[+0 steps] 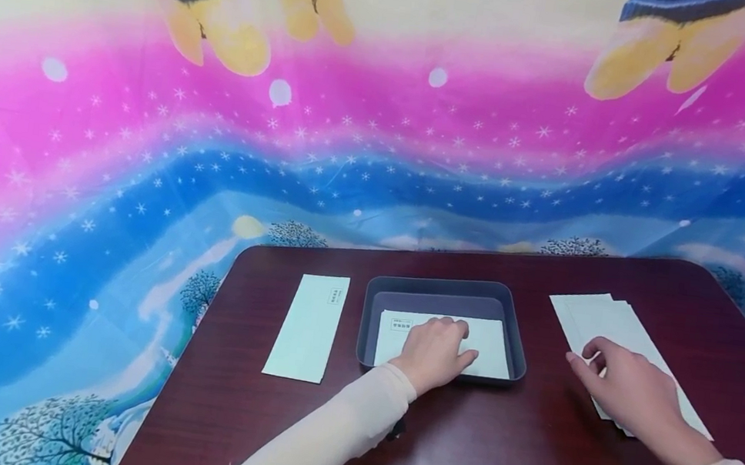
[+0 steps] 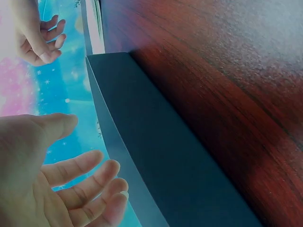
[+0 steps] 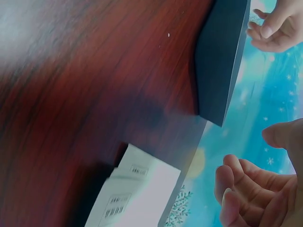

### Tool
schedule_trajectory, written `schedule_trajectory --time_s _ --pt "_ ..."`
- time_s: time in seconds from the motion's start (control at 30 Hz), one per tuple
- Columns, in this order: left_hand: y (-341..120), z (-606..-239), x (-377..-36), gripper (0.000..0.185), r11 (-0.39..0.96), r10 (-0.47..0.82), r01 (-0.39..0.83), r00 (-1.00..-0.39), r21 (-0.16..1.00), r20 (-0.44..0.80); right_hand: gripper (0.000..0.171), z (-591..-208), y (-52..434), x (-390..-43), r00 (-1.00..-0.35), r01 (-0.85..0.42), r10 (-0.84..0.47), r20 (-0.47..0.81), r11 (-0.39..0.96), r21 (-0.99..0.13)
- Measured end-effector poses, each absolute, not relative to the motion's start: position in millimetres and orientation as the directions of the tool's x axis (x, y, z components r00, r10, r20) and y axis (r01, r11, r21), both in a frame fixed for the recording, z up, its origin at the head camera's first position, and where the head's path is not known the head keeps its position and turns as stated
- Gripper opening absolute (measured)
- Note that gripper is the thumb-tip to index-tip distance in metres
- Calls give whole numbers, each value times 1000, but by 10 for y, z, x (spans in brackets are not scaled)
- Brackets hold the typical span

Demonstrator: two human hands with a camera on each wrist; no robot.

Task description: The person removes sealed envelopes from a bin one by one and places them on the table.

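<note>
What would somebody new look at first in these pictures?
Probably the bright pink-and-blue snowflake backdrop, spread behind the dark red-brown table. Next might be the dark gray tray near the table's middle, with a pale envelope inside and the left hand above it. The right hand is over the overlapping envelopes on the right.

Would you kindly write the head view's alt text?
A person's left hand hovers over envelopes in a dark tray, the right hand over a loose envelope stack. Another envelope lies on the table, left of the tray.
</note>
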State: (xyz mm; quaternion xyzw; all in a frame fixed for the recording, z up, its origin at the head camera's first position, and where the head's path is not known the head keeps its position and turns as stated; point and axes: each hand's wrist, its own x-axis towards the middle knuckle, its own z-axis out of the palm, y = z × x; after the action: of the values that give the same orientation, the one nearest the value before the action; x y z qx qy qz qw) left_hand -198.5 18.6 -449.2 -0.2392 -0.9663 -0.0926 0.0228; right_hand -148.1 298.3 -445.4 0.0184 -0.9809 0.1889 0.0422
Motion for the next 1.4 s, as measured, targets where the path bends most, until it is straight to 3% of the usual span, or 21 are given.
schedule_trajectory --time_s 0.4,0.7,1.13,1.4 --pt "57 -4524 -1990 32 874 446 451 -892 179 70 28 -4480 2737 -1507 -990 -102 -57 126 918 -382" --pt "-46 -4544 -2051 37 896 427 430 -903 114 48 26 -4471 2595 -1540 -987 -134 -85 139 908 -397" --pt "-155 -4576 -2163 62 911 408 405 -913 74 -31 22 -4509 2429 -1571 -981 -176 -128 143 897 -405" --pt "-215 -4586 -2240 58 918 396 394 -916 45 -57 20 -4514 2314 -1582 -979 -189 -137 152 887 -421"
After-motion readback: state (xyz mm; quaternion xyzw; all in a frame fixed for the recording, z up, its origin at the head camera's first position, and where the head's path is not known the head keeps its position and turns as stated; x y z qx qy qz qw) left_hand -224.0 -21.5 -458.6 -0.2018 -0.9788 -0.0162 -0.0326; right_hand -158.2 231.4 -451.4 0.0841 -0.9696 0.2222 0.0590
